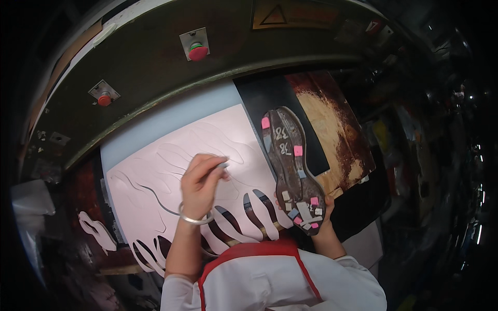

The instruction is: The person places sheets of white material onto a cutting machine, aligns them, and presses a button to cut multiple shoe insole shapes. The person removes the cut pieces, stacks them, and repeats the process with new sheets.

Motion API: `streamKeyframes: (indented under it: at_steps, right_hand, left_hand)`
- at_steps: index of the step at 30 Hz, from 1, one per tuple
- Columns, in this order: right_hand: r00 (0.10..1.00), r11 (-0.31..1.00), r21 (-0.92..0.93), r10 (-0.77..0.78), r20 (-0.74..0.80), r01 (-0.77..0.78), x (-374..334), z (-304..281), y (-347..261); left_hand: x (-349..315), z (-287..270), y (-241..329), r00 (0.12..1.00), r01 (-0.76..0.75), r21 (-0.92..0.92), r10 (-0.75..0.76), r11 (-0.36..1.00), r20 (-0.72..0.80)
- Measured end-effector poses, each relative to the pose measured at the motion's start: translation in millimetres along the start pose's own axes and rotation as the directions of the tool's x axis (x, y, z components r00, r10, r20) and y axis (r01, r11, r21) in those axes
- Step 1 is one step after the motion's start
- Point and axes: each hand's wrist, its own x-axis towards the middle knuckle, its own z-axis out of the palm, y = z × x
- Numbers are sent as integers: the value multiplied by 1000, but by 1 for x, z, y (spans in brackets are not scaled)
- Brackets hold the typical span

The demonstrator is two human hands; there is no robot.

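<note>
My left hand, with a bangle at its wrist, is over the pale pink sheet. Its thumb and fingertips pinch a small grey-blue piece, too small to name for certain. To the right, my right hand grips the heel end of a dark sole-shaped cutting die, which stretches away from me. Small pink, white and light blue blocks sit on the die, next to white handwritten marks. Thin curved sole outlines run across the sheet, and its near edge has several sole-shaped openings.
A dark green machine beam spans the far side, carrying two red push buttons. Right of the die lies a worn brown board beside a black panel. Pale sole-shaped cutouts rest at the left.
</note>
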Motion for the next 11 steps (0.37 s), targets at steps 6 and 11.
streamKeyframes:
  at_steps: [6,11]
  right_hand:
    - [995,995,80,56,79,-63,-37,9,10]
    - [988,990,79,105,117,-114,-93,-5,37]
  left_hand:
    - [32,56,41,982,7,-196,31,981,187]
    - [33,53,44,964,-192,48,179,980,195]
